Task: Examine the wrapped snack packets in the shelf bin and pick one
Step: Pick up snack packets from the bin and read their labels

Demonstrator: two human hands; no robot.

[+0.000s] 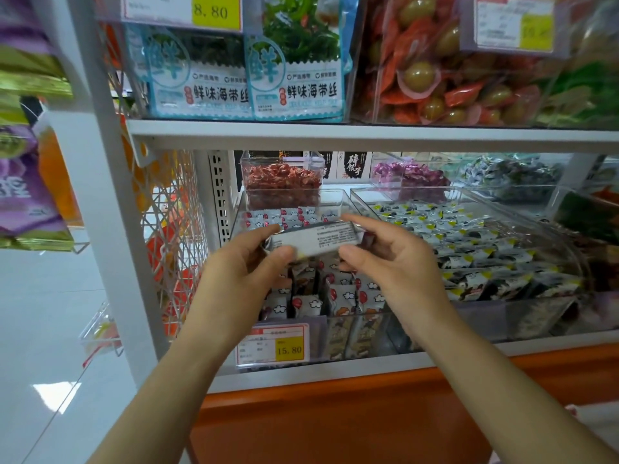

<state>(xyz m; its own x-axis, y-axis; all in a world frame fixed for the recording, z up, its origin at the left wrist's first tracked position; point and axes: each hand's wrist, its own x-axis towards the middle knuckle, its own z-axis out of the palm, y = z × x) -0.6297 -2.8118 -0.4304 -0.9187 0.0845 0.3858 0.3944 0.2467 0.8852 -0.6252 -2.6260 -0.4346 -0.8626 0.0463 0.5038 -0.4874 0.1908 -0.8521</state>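
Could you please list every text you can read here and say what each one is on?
"8.80": upper-left price tag.
"鲜味海带丝": blue seaweed packs.
"15.80": bin-front price tag.
"碎银子": black box at the back.
Too blurred or small to read: upper-right price tag; print on the held packet.

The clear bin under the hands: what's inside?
Small wrapped packets printed with clouds and red balloons. The left hand, right hand and the held packet cover the middle; a price tag hides the lower front.
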